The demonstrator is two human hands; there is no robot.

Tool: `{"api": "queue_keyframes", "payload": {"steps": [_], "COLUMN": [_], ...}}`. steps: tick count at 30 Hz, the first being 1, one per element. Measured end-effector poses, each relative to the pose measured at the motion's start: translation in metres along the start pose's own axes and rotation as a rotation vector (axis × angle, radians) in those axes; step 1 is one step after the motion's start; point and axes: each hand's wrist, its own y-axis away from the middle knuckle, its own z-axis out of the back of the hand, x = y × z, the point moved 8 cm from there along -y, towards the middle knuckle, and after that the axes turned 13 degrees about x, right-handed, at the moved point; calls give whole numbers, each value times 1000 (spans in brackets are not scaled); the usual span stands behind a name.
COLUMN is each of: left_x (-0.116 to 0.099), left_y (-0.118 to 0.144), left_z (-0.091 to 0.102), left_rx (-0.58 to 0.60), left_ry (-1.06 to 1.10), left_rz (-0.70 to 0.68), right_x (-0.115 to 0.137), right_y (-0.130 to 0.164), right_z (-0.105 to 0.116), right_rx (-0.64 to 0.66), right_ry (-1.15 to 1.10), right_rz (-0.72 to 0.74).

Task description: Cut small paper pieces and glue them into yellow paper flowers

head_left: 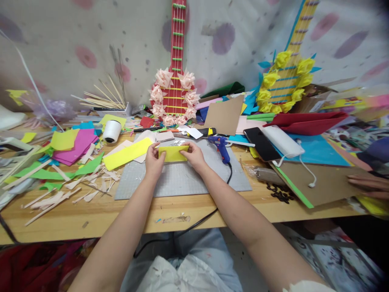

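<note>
A small yellow felt piece (173,154) is stretched between my two hands, above a grey cutting mat (179,182). My left hand (154,162) pinches its left end, thumb in front. At the right end, my right hand (194,156) grips it the same way. A longer yellow strip (127,154) lies just left of my left hand. To the right of my right hand rests a blue glue gun (220,147), its black cord running down past the table edge.
Pale scraps (103,180) and green and pink felt (77,146) cover the left. A white roll (112,131) stands behind them. A red decorated guitar (176,95) leans at the back. On the right are a black phone (263,144) and brown cardboard (322,182), with another person's hand (369,184) at its edge.
</note>
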Motion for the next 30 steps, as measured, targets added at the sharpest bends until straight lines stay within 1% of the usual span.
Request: {"api": "queue_keyframes", "payload": {"steps": [2,4,7,9,12,17,19,21,23,25,27,29,30], "left_x": [3,6,6,4,5,12,13,14,15,16,16,13,12], "left_y": [0,1,3,4,5,3,3,2,1,0,-1,-3,-3], "left_z": [-4,-11,-24,-30,-33,-27,-23,-17,-8,3,14,23,27], "left_rx": [-2,23,89,118,126,38,14,-12,-57,-118,-176,-233,-263], "left_ry": [173,325,456,479,457,411,385,368,358,367,407,458,478], "left_rz": [56,114,163,171,180,184,173,157,153,156,148,128,116], "right_x": [-4,-6,-6,-5,-5,-7,-6,-1,11,30,46,52,55], "right_y": [1,1,1,0,0,1,1,2,5,10,17,26,29], "right_z": [-1,-3,-6,-6,-8,-12,-11,-7,3,18,31,38,42], "right_rx": [-21,-30,-43,-51,-37,-25,-17,1,26,64,148,279,291], "right_ry": [-149,-294,-422,-466,-492,-437,-392,-298,-120,123,356,495,560], "right_rz": [-45,-81,-92,-85,-85,-115,-130,-150,-162,-155,-197,-282,-305]}}
